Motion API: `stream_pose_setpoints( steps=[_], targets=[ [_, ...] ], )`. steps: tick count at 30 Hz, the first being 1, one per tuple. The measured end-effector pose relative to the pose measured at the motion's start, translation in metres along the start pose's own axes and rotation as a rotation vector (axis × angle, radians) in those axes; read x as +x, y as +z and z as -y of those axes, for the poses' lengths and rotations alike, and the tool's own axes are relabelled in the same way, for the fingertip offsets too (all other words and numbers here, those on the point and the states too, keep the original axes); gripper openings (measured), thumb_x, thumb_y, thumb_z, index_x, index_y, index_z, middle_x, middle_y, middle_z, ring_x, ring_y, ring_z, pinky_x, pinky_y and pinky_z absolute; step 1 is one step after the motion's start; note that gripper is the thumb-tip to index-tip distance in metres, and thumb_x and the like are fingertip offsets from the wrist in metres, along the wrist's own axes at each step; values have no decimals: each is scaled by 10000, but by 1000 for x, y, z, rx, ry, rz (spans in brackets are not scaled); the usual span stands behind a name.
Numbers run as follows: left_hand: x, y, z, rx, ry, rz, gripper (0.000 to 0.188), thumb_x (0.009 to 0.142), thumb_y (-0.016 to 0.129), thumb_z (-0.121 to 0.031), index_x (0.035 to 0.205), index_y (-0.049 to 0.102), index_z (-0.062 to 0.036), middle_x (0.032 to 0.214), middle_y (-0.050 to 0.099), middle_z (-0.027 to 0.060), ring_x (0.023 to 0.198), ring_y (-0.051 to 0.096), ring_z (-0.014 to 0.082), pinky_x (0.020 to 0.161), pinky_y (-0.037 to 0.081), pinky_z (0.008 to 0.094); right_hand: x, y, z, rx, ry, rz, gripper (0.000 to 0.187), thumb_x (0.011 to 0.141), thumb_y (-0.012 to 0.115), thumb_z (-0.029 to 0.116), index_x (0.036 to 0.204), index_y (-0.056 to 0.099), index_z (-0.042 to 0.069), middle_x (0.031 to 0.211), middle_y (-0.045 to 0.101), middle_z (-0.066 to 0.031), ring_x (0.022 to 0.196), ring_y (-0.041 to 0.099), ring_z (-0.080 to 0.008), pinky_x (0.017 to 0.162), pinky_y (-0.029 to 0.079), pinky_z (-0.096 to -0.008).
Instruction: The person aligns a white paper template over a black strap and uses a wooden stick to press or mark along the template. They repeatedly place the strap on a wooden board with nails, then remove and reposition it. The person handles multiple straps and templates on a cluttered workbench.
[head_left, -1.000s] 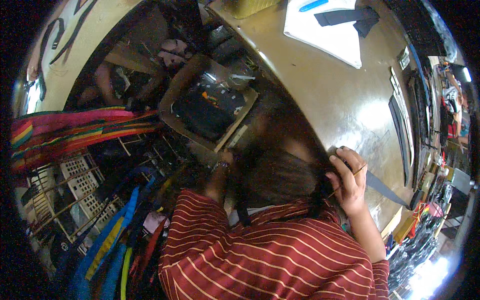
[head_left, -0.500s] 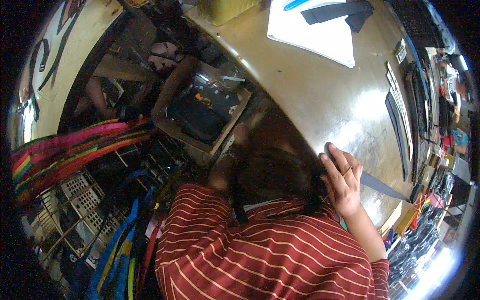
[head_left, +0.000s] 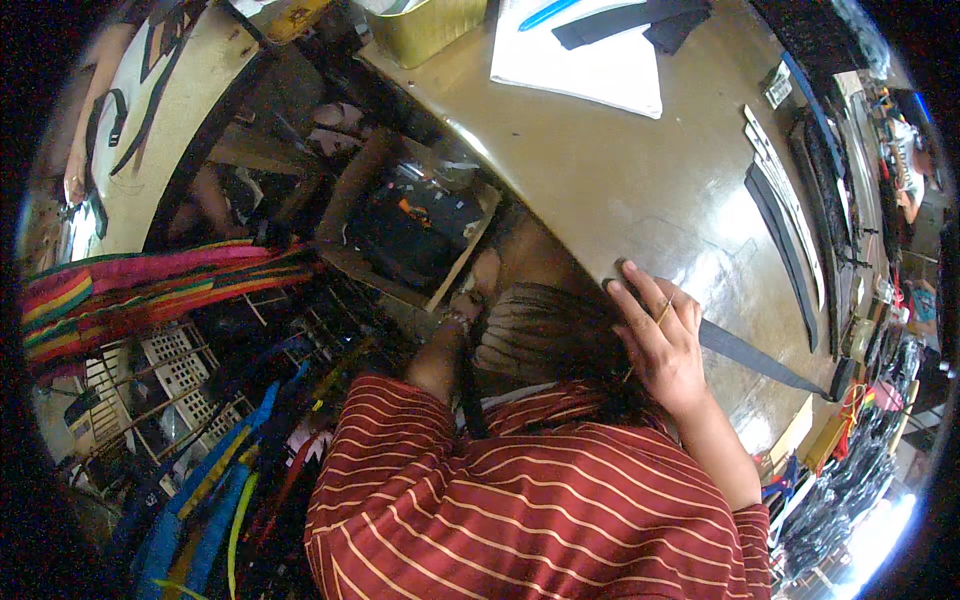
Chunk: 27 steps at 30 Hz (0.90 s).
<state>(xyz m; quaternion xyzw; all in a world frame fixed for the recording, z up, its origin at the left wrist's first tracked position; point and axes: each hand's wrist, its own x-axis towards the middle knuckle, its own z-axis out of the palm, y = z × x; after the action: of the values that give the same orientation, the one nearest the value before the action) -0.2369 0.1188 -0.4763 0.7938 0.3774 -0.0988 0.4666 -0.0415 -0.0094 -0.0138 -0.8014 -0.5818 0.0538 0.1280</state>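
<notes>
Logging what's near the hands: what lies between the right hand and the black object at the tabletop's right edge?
A dark grey strip lies on the tabletop between the right hand and the black object, as the head view shows.

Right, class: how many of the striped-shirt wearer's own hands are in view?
2: the right hand at the edge of the brown tabletop; the left hand in shadow beside the open box, dimly seen.
</notes>
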Motion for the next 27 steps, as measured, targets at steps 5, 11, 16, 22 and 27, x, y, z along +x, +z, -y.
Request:
stream_pose_setpoints(
  steps=[5, 11, 16, 22, 27],
  targets=[
    [11, 5, 5, 36, -63, -26, 216, 878, 557, -200, 933, 550, 8, 808, 568, 190, 752, 574, 370, 684, 470, 450, 0, 0, -1, 2, -14, 27, 527, 770, 604, 88, 1289, 524, 130, 1374, 458, -73, 1104, 503, -277, 915, 383, -410],
    [31, 24, 5, 88, -62, -54, 229, 881, 561, -214, 929, 551, 9, 795, 574, 187, 743, 579, 365, 679, 471, 448, 1, -2, -5, 22, -44, 27, 555, 722, 692, 79, 1254, 536, 109, 1324, 493, -106, 1076, 520, -299, 857, 411, -420],
    [31, 43, 14, 126, -106, -36, 240, 884, 564, -226, 927, 552, 10, 784, 579, 184, 736, 583, 361, 675, 473, 446, -1, -1, -4, 8, -23, 54, 494, 829, 504, 168, 1322, 481, 146, 1397, 432, -63, 1135, 496, -242, 911, 387, -393],
    [24, 37, 17, 118, -88, -57, 253, 887, 568, -239, 923, 552, 11, 770, 584, 182, 727, 588, 357, 670, 474, 444, -1, -2, -3, -6, -10, 58, 512, 823, 524, 181, 1331, 469, 155, 1396, 432, -54, 1140, 490, -237, 914, 378, -385],
    [23, 22, 6, 64, -29, -166, 265, 889, 571, -251, 920, 553, 12, 759, 589, 179, 720, 593, 353, 666, 476, 442, -3, 0, -4, 7, -25, 45, 520, 826, 514, 191, 1342, 454, 153, 1404, 421, -57, 1158, 476, -243, 943, 365, -390]
  ],
)
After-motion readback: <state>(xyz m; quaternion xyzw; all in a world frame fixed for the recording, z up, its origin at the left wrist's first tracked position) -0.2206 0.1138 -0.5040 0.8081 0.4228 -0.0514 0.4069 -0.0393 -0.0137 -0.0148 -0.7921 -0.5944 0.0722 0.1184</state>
